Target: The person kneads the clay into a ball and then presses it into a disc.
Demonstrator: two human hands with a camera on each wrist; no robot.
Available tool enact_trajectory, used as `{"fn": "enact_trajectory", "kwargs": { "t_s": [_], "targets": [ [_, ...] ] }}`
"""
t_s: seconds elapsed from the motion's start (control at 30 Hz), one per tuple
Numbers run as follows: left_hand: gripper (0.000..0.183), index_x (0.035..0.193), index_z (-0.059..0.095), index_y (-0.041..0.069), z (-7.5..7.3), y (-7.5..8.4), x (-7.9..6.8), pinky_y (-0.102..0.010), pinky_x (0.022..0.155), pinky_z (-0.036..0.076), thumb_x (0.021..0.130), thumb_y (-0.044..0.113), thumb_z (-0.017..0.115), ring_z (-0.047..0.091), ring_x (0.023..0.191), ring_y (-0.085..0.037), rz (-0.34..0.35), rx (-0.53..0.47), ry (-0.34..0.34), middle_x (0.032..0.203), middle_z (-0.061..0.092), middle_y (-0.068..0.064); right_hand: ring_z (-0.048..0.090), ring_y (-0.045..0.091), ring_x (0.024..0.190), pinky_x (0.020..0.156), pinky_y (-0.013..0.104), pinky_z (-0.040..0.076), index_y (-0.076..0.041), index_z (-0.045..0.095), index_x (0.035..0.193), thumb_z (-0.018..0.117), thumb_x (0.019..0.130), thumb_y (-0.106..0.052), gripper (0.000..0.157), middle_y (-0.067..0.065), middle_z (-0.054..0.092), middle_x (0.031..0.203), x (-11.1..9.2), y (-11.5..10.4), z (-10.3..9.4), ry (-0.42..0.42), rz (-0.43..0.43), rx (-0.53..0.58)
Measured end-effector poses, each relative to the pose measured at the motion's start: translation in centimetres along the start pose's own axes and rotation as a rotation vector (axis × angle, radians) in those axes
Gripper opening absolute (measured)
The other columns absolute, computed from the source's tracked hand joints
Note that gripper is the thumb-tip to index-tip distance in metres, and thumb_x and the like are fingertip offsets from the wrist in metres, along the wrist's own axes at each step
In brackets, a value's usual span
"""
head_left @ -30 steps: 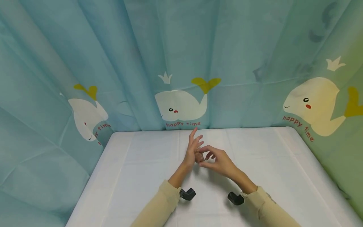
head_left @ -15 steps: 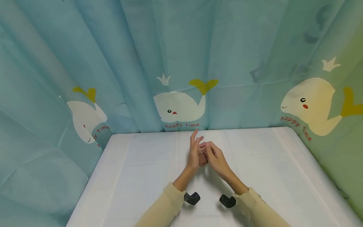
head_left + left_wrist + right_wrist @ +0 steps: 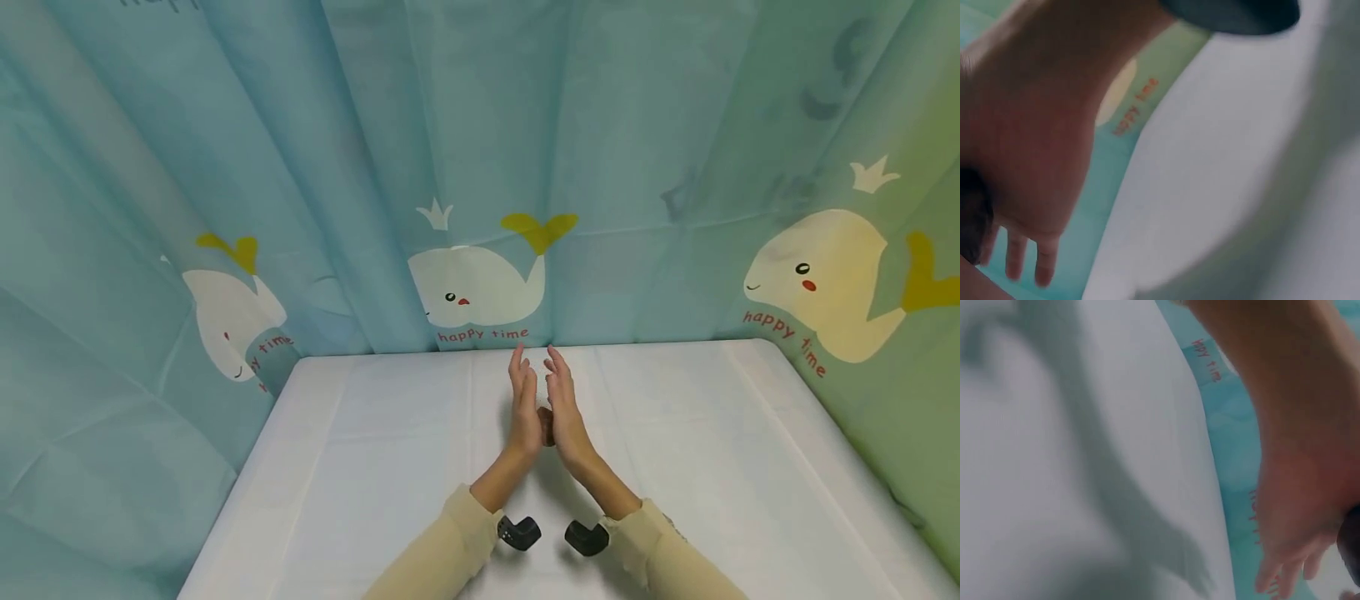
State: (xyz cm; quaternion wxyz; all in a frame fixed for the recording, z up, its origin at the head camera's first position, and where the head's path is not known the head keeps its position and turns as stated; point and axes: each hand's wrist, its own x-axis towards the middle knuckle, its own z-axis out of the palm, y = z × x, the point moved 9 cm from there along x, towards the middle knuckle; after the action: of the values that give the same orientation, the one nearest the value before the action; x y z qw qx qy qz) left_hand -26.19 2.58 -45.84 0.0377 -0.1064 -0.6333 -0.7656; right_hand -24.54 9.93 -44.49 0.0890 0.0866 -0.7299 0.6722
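A small brown, roundish thing (image 3: 547,427) sits between my two upright palms in the head view. My left hand (image 3: 527,417) and right hand (image 3: 567,421) press toward each other from either side of it, fingers straight and pointing up and away. The fingertips of the two hands stand slightly apart. In the left wrist view the thing shows as a dark lump (image 3: 972,215) beside the left palm (image 3: 1029,162). The right wrist view has its dark edge (image 3: 1350,544) by the right palm (image 3: 1304,487). Its exact kind I cannot tell.
A white-covered table (image 3: 390,467) lies beneath the hands. Blue-green curtains (image 3: 637,167) with whale prints rise behind it and along both sides. A black camera mount sits at each wrist, the left (image 3: 519,533) close to the right (image 3: 587,538).
My right hand's thumb and fingers pinched at the brown thing beside the left palm earlier. That hand has since straightened and laid its palm against it. The wrists have moved closer together.
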Motion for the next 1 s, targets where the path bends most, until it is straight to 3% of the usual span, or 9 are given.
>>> {"fn": "enact_trajectory", "kwargs": {
  "t_s": [0.1,0.2,0.5,0.57,0.6,0.7,0.8,0.83,1.0],
  "targets": [
    [0.060,0.165,0.013,0.017,0.2,0.3,-0.3,-0.062,0.121,0.013,0.111,0.038,0.027,0.013,0.155,-0.038,0.045,0.055,-0.016,0.169,0.011,-0.016,0.004,0.027,0.157,0.122,0.061,0.005,-0.017,0.007,0.167,0.020,0.114,-0.034,0.057,0.008,0.006,0.172,0.1,-0.5,0.1,-0.006,-0.042,0.027],
    [0.061,0.166,0.010,0.020,0.4,0.4,-0.8,-0.061,0.121,0.016,0.110,0.040,0.025,0.013,0.155,-0.035,0.045,0.091,-0.037,0.170,0.011,-0.014,-0.003,0.023,0.157,0.122,0.059,0.001,-0.018,0.002,0.167,0.016,0.114,-0.035,0.058,0.002,-0.003,0.173,0.4,-0.7,-0.1,0.007,-0.064,0.037],
    [0.062,0.167,0.003,0.019,2.8,2.2,-2.6,-0.046,0.125,0.014,0.110,0.036,0.023,0.011,0.157,-0.026,0.129,0.087,-0.172,0.172,0.003,-0.003,-0.013,0.011,0.154,0.121,0.058,-0.005,-0.042,-0.003,0.164,0.008,0.112,-0.045,0.053,-0.018,-0.011,0.169,0.7,1.8,-1.5,0.020,0.040,0.151],
    [0.063,0.167,0.003,0.018,3.0,2.3,-2.5,-0.042,0.125,0.015,0.110,0.038,0.023,0.012,0.157,-0.027,0.123,0.072,-0.164,0.172,0.003,-0.003,-0.011,0.012,0.154,0.121,0.055,0.004,-0.042,-0.004,0.164,0.006,0.112,-0.045,0.053,-0.018,-0.013,0.169,0.6,2.1,-1.6,0.011,0.038,0.150],
    [0.063,0.167,0.004,0.020,3.0,2.4,-2.4,-0.038,0.121,0.026,0.110,0.039,0.023,0.013,0.156,-0.027,0.115,0.063,-0.149,0.172,0.003,-0.003,-0.011,0.013,0.155,0.121,0.056,0.005,-0.040,-0.005,0.164,0.006,0.112,-0.043,0.053,-0.016,-0.013,0.169,0.6,2.1,-1.6,0.003,0.026,0.144],
    [0.062,0.167,0.006,0.022,2.5,2.4,-1.6,-0.039,0.121,0.025,0.111,0.041,0.023,0.012,0.157,-0.025,0.107,0.061,-0.106,0.172,0.004,-0.002,-0.010,0.017,0.155,0.119,0.059,0.009,-0.033,-0.005,0.166,0.005,0.113,-0.037,0.053,-0.010,-0.013,0.171,0.3,1.8,-1.0,-0.030,-0.012,0.131],
    [0.060,0.167,0.006,0.021,2.0,2.5,-0.7,-0.046,0.121,0.023,0.112,0.038,0.021,0.010,0.157,-0.024,0.137,0.111,-0.083,0.172,0.004,-0.003,-0.012,0.021,0.156,0.120,0.063,0.001,-0.025,-0.004,0.167,0.007,0.114,-0.031,0.054,-0.002,-0.011,0.172,-0.2,1.1,-0.3,-0.060,-0.053,0.110],
    [0.060,0.167,0.006,0.019,1.8,2.4,-0.4,-0.050,0.124,0.013,0.112,0.037,0.021,0.009,0.157,-0.023,0.155,0.129,-0.075,0.172,0.004,-0.003,-0.011,0.022,0.156,0.120,0.063,0.000,-0.023,-0.004,0.167,0.008,0.115,-0.031,0.054,-0.002,-0.010,0.172,-0.4,0.8,-0.1,-0.068,-0.062,0.113],
    [0.060,0.167,0.006,0.019,1.7,2.1,-0.3,-0.053,0.123,0.013,0.112,0.040,0.018,0.008,0.157,-0.020,0.180,0.185,-0.089,0.172,0.005,-0.001,-0.007,0.019,0.157,0.122,0.057,-0.005,-0.025,-0.002,0.167,0.009,0.114,-0.039,0.056,-0.002,-0.005,0.173,-0.3,0.0,-0.2,-0.047,-0.054,0.163]
  ]
}}
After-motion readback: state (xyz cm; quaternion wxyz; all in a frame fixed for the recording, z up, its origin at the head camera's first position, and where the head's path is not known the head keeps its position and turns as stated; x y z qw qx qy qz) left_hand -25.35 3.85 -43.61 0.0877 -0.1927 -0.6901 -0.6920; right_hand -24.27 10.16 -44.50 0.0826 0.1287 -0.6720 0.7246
